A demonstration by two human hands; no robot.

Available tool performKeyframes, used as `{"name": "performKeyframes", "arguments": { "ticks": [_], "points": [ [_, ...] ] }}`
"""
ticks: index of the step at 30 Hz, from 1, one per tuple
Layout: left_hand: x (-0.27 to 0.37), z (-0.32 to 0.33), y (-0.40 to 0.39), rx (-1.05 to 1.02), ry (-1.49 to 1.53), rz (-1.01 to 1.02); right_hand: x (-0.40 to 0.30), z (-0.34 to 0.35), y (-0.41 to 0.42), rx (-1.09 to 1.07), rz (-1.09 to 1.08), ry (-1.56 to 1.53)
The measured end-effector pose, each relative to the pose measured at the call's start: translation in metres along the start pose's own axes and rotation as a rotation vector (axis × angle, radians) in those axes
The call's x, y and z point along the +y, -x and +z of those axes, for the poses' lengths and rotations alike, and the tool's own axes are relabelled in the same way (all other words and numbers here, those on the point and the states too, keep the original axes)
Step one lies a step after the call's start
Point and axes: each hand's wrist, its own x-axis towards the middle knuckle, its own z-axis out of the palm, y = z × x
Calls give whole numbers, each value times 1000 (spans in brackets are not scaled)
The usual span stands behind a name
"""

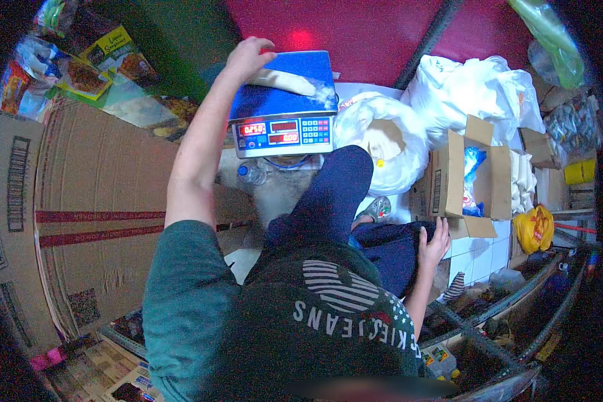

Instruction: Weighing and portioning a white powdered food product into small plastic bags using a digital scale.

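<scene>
At the back left corner of a digital scale [284, 136], my left hand [250, 59] is bent with its fingers curled. A small red thing [267, 50] shows by the fingertips; whether they grip it I cannot tell. On the scale's blue platform [286, 108] lies a long, narrow clear plastic bag [284, 83] of white contents, its loose end towards the right. Red digits glow on the scale's displays. My right hand [434, 244] rests by my bent knee, fingers apart and holding nothing, close to an open cardboard box [453, 176].
A white plastic sack [349, 125] with pale contents and a yellow item [380, 163] stands right of the scale. Full white bags [462, 95] are behind it. Large cardboard boxes [100, 201] border the left. A plastic bottle [251, 173] lies below the scale.
</scene>
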Motion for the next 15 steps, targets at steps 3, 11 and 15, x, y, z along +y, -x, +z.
{"name": "performKeyframes", "arguments": {
  "ticks": [3,11,15],
  "points": [
    [12,31,8,-56,-1,177,-2,-1,-1,-14,23,37],
    [75,93,23,-152,-213,234,5,3,6,13,59,45],
    [68,104,13,6,-240,333,9,2,8,123,-14,10]
  ]
}}
